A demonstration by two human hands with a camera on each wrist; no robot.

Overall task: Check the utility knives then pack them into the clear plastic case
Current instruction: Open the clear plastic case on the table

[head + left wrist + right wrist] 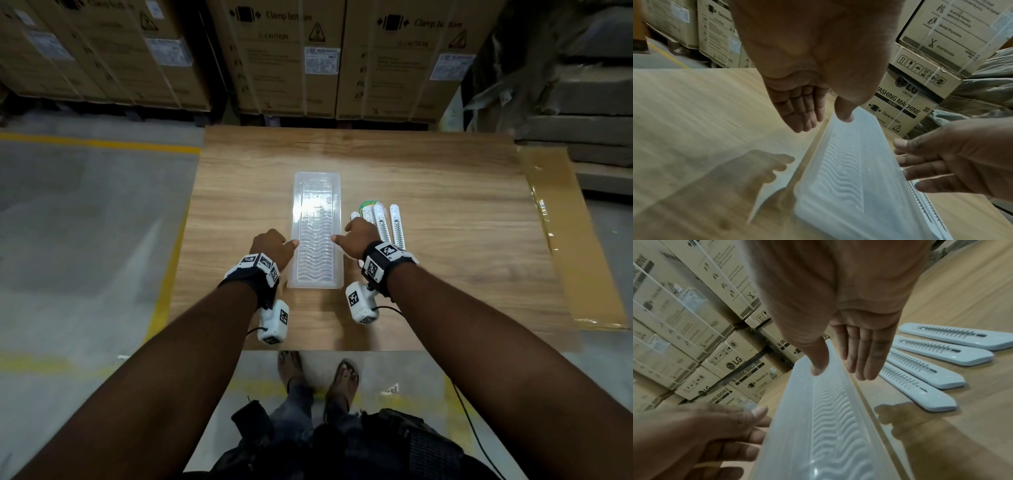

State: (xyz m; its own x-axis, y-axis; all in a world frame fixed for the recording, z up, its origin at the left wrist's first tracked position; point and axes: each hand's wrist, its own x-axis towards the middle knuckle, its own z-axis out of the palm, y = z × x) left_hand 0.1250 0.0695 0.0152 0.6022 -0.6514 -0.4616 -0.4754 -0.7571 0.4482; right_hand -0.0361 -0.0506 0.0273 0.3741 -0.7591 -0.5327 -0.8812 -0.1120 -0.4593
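Observation:
A long clear plastic case (317,233) with a wavy ribbed surface lies lengthwise in the middle of the wooden table (445,274). My left hand (286,241) sits at its left side with fingers (799,110) straight and the thumb touching the case rim (846,129). My right hand (344,233) mirrors it on the right, fingers (865,353) straight and thumb resting on the case (828,426). Several white utility knives (394,226) lie fanned on the table just right of the case, clear to see in the right wrist view (920,369). Neither hand holds a knife.
A small green and white round item (368,205) lies at the far end of the knives. Stacked cardboard appliance boxes (284,61) stand behind the table. A brown cardboard sheet (582,240) sticks out along the table's right edge.

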